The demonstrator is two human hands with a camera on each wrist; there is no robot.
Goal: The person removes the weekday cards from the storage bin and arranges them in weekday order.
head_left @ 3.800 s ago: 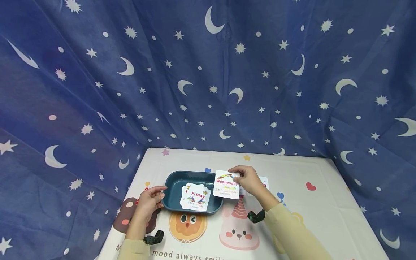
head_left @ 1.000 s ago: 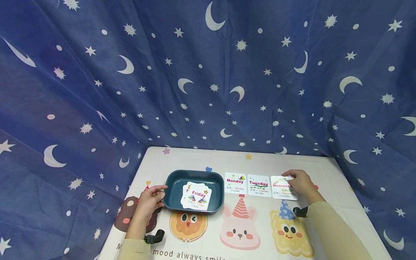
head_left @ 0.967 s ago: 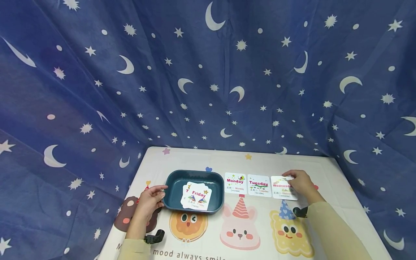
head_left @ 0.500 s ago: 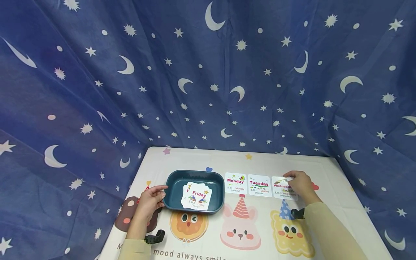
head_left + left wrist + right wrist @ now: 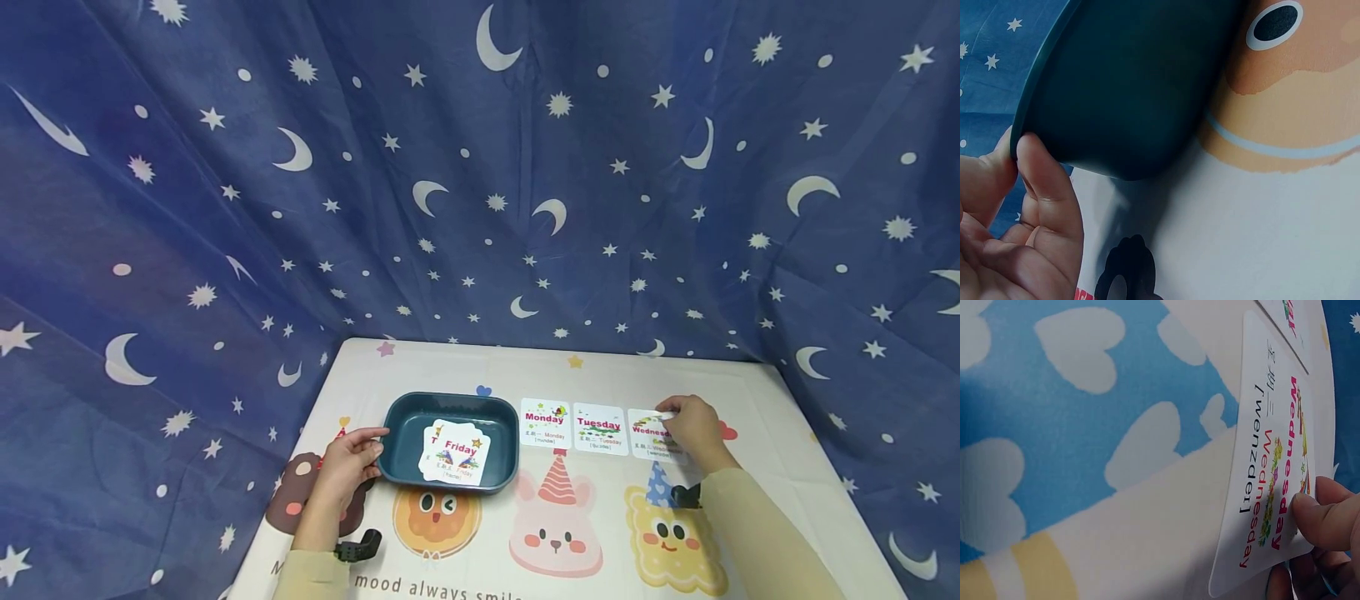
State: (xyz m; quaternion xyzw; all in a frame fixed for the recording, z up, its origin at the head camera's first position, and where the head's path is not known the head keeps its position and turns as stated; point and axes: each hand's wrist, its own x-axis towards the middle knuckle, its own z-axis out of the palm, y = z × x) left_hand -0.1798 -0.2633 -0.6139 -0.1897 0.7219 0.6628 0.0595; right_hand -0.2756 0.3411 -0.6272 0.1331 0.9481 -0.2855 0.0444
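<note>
My left hand [image 5: 345, 468] pinches the left rim of a dark teal tray [image 5: 401, 437]; the left wrist view shows fingers and thumb at the tray's edge [image 5: 1038, 81]. Inside the tray a Friday card [image 5: 461, 460] overlaps at least one other card, mostly hidden. With thumb on its face and fingers behind its edge, my right hand [image 5: 696, 429] holds the Wednesday card [image 5: 648, 435] by its right side. That card, also in the right wrist view [image 5: 1266, 462], lies in line with a Monday card [image 5: 545, 425] and a Tuesday card [image 5: 600, 431].
A white cloth [image 5: 465, 367] printed with cartoon faces covers the table. Blue curtains [image 5: 480, 250] with moons and stars rise behind it and at the sides. The Monday card lies just right of the tray.
Earlier, my right hand held the Wednesday card over the tray's right end; it has since carried it right, beside the Tuesday card. In the last second it shifts only slightly. Left hand and tray stay put.
</note>
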